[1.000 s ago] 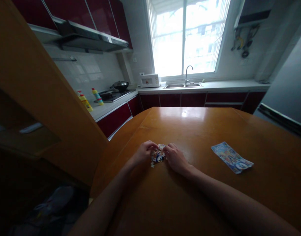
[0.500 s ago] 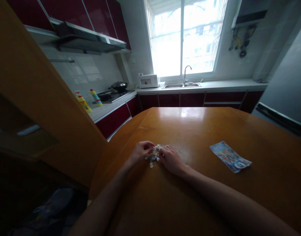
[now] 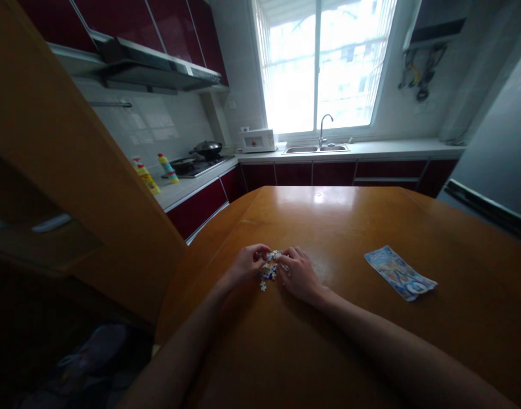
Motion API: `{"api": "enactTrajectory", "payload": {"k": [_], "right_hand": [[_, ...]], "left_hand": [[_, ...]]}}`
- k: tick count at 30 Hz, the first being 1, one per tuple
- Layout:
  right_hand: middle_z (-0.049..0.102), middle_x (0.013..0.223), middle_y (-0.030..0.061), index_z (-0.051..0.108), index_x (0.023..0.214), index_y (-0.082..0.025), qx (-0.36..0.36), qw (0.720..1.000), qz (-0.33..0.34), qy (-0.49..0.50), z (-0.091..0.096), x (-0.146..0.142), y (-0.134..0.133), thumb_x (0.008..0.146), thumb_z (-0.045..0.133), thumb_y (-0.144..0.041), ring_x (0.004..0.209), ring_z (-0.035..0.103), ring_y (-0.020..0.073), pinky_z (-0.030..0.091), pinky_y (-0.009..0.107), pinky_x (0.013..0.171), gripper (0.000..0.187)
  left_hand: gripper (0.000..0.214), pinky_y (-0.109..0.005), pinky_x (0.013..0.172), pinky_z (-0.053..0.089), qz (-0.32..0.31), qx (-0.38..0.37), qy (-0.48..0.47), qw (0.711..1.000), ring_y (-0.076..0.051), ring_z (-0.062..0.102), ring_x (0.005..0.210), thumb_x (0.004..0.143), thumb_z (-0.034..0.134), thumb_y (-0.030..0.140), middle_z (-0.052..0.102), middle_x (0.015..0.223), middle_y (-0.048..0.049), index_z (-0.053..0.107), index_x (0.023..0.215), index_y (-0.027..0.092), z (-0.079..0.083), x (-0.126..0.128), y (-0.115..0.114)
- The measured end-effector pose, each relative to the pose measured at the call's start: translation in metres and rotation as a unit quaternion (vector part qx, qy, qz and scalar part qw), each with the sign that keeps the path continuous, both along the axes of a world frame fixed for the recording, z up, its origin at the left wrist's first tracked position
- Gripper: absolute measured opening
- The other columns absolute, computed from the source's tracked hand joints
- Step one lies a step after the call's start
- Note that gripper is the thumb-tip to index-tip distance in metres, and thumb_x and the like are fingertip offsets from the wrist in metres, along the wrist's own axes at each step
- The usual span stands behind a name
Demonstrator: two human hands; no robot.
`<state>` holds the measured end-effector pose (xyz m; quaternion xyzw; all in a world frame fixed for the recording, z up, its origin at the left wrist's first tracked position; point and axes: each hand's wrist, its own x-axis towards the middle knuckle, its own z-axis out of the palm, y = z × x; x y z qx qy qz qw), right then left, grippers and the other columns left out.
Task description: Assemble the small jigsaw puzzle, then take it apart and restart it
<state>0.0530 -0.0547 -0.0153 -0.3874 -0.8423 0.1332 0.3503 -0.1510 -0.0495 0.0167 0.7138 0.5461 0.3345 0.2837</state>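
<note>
Table (image 3: 320, 221) with a heap of pieces (image 3: 269, 272)

The pieces (jigsaw, by outline) are gathered on the table's near half, flanked by the left hand (image 3: 245, 264) and the right hand (image 3: 299, 275). Both are curled at the heap's edges; whether a piece is pinched cannot be told. To the right a sheet (image 3: 399, 272) is laid; beyond the table a sink (image 3: 319, 150) is set below a window (image 3: 292, 79).

A small heap of jigsaw pieces (image 3: 269, 268) and a colourful printed sheet (image 3: 400, 274) are supported by the wooden table (image 3: 328, 227).
</note>
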Motion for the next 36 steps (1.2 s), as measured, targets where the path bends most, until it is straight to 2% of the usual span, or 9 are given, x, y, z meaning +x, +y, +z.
{"api": "enactTrajectory", "payload": {"k": [4, 8, 11, 13, 15, 18, 24, 32, 36], "right_hand": [[0.065, 0.107, 0.0071, 0.069, 0.11, -0.025, 0.001, 1.0, -0.007, 0.008, 0.003, -0.002, -0.001, 0.095, 0.061, -0.026, 0.105, 0.052, 0.0239, 0.04, 0.037, 0.092, 0.018], [0.066, 0.102, 0.0071, 0.071, 0.103, -0.024, -0.008, 0.999, -0.034, 0.016, 0.0, -0.002, 0.002, 0.098, 0.056, -0.025, 0.101, 0.054, 0.0232, 0.039, 0.037, 0.091, 0.016], [0.066, 0.1, 0.0067, 0.071, 0.099, -0.023, -0.01, 0.999, -0.047, 0.018, -0.004, -0.002, 0.004, 0.099, 0.054, -0.025, 0.1, 0.054, 0.0227, 0.039, 0.036, 0.091, 0.017], [0.066, 0.1, 0.0065, 0.071, 0.099, -0.023, -0.007, 0.999, -0.044, 0.015, -0.006, -0.002, 0.005, 0.099, 0.054, -0.025, 0.1, 0.054, 0.0224, 0.038, 0.036, 0.09, 0.017], [0.066, 0.1, 0.0066, 0.071, 0.097, -0.023, -0.004, 0.999, -0.04, 0.008, -0.007, -0.003, 0.004, 0.099, 0.054, -0.025, 0.1, 0.054, 0.0224, 0.038, 0.036, 0.09, 0.017], [0.065, 0.1, 0.0065, 0.071, 0.095, -0.023, -0.001, 0.999, -0.032, 0.002, -0.008, -0.004, 0.003, 0.098, 0.055, -0.025, 0.099, 0.053, 0.0222, 0.037, 0.035, 0.089, 0.016], [0.066, 0.099, 0.0063, 0.071, 0.097, -0.022, -0.003, 1.0, -0.026, 0.011, -0.007, -0.002, 0.004, 0.099, 0.054, -0.023, 0.098, 0.053, 0.0218, 0.037, 0.035, 0.089, 0.017], [0.067, 0.109, 0.0046, 0.074, 0.104, -0.027, 0.013, 0.993, 0.08, -0.082, -0.005, -0.007, -0.006, 0.088, 0.072, -0.031, 0.108, 0.052, 0.025, 0.032, 0.042, 0.102, 0.017], [0.069, 0.105, 0.0059, 0.073, 0.097, -0.024, 0.026, 0.989, 0.089, -0.114, -0.004, -0.011, -0.007, 0.096, 0.062, -0.026, 0.106, 0.054, 0.0245, 0.031, 0.042, 0.102, 0.012]], "left_hand": [[0.03, -0.02, 0.06, 0.048, -0.03, 0.001, -0.023, 0.999, -0.012, 0.062, 0.065, 0.081, 0.062, 0.025, 0.074, 0.085, -0.006, 0.074, 0.105, 0.011, 0.004, 0.001, -0.003], [0.028, -0.028, 0.076, 0.054, -0.047, 0.014, -0.006, 0.999, -0.018, 0.068, 0.081, 0.086, 0.06, 0.028, 0.076, 0.095, -0.0096, 0.078, 0.102, 0.013, 0.002, -0.006, 0.001], [0.022, -0.036, 0.097, 0.05, -0.051, 0.059, 0.073, 0.994, -0.024, 0.065, 0.105, 0.084, 0.067, 0.028, 0.072, 0.115, -0.0104, 0.08, 0.099, 0.019, -0.001, -0.017, 0.003], [0.021, -0.038, 0.101, 0.046, -0.049, 0.083, 0.14, 0.985, -0.025, 0.061, 0.11, 0.077, 0.076, 0.03, 0.069, 0.116, -0.0088, 0.08, 0.098, 0.024, -0.004, -0.022, 0.004], [0.018, -0.034, 0.096, 0.047, -0.061, 0.076, 0.166, 0.981, -0.023, 0.061, 0.103, 0.074, 0.08, 0.03, 0.068, 0.106, -0.0072, 0.081, 0.091, 0.025, -0.006, -0.023, 0.003], [0.011, -0.027, 0.08, 0.048, -0.073, 0.051, 0.14, 0.986, -0.018, 0.062, 0.084, 0.082, 0.069, 0.026, 0.068, 0.088, -0.0049, 0.077, 0.08, 0.019, -0.007, -0.019, 0.002], [0.024, -0.023, 0.07, 0.046, -0.027, 0.069, 0.099, 0.992, -0.015, 0.061, 0.076, 0.093, 0.052, 0.026, 0.07, 0.083, -0.0046, 0.073, 0.091, 0.014, 0.0, -0.015, 0.003], [0.026, -0.021, 0.069, 0.047, -0.072, 0.001, 0.114, 0.991, -0.015, 0.066, 0.074, 0.077, 0.056, 0.01, 0.075, 0.082, -0.0042, 0.078, 0.089, 0.014, -0.003, -0.021, 0.002], [0.026, -0.02, 0.066, 0.045, -0.057, 0.009, 0.12, 0.991, -0.013, 0.063, 0.068, 0.074, 0.053, 0.007, 0.073, 0.075, -0.0037, 0.078, 0.081, 0.013, -0.004, -0.021, 0.003]]}}
